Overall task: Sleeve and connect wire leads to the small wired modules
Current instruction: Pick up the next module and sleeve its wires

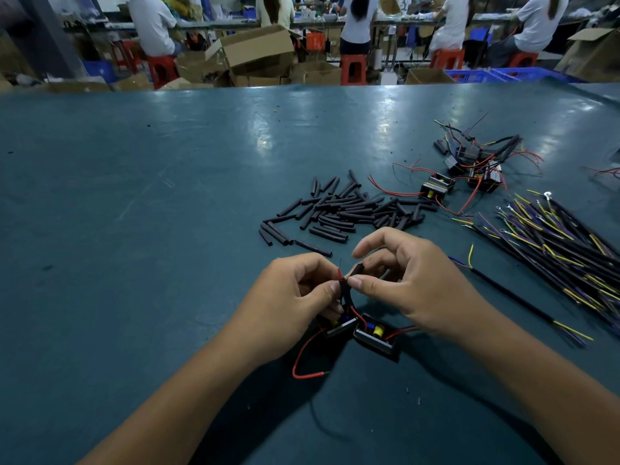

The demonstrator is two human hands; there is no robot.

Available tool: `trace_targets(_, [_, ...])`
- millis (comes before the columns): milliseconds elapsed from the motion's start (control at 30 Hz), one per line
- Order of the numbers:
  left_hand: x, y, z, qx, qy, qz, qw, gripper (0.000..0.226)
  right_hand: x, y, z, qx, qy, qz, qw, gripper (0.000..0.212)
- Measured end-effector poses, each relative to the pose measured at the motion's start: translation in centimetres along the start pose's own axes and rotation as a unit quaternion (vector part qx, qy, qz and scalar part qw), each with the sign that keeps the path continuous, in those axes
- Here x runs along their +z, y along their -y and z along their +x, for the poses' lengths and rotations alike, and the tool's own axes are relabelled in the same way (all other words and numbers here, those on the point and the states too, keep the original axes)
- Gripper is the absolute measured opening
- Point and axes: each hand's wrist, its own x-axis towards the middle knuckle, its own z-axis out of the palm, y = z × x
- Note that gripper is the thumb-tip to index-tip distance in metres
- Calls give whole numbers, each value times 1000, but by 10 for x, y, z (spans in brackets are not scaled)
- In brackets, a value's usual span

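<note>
While both forearms reach in from the near edge of the green table (pixel 167 182), the hands meet just above two modules. The left hand (pixel 295 297) lies knuckles-up with fingers curled, its thumb and forefinger pinching a red lead (pixel 340 272) whose bare tip stands up between the hands. The right hand (pixel 412 280) faces it, thumb tip pressed against the lower end of a black sleeve (pixel 356 270) that it pinches with a curled finger; its forefinger arches over the top, and the other fingers are bent loosely. Sleeve and lead tip are just beside each other; whether the lead has entered the sleeve I cannot tell. Below the hands, two black modules lie side by side on the table: the left module (pixel 337 327) partly hidden under the left hand, the right module (pixel 375 335) showing a yellow part inside. A loose red wire (pixel 302 360) curves from the left module toward the near edge. Beyond the hands lies a pile of sleeves (pixel 345 211). Further right sit more modules (pixel 436 188) with tangled red leads, and at the right edge a bundle of black cables (pixel 553 236) with yellow and purple cores. One cable (pixel 513 297) lies apart, near the right wrist.
</note>
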Motion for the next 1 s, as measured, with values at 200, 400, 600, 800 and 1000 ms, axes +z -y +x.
trace_targets(200, [-2, -3, -5, -16, -22, -12, 1000, 11, 0, 0, -1, 7, 7, -8, 1000, 27])
trace_targets(400, [1, -7, -6, 32, -22, 37, 999, 8, -7, 3, 2, 3, 13, 12, 1000, 16])
trace_targets(600, [2, -3, -6, 37, -12, 76, 996, 12, -11, 4, 5, -21, 0, 3, 1000, 9])
trace_targets(800, [8, -5, -5, 39, -39, 74, 996, 20, -12, -2, 6, -32, 3, 13, 999, 6])
trace_targets(1000, [22, -7, 0, 45, -73, 48, 995, 32, -13, 3, 5, -37, -44, 33, 998, 16])
